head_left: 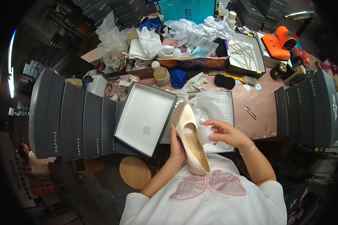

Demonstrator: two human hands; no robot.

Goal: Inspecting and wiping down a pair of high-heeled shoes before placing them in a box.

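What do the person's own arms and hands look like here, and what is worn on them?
Both forearms are bare and come in from the lower edge. The left hand wears nothing visible. The right hand has a thin silver-coloured bracelet at the wrist. Short white sleeves of a white top with a pink butterfly design cover the upper arms. No gloves, no watch.

Pinkish worktable (264, 101) runs across middle, totally buried in clutter at far end. Stacks of dark grey boxes (75, 123) lined up on left, another row of dark boxes (307, 108) on right, more piled along back (112, 9). Round wooden stool (135, 171) under table edge, dark floor (90, 191) around it. Bright strip of light (11, 63) far left, could be window or lamp, can't tell. Another person's sleeve (39, 159) low left.
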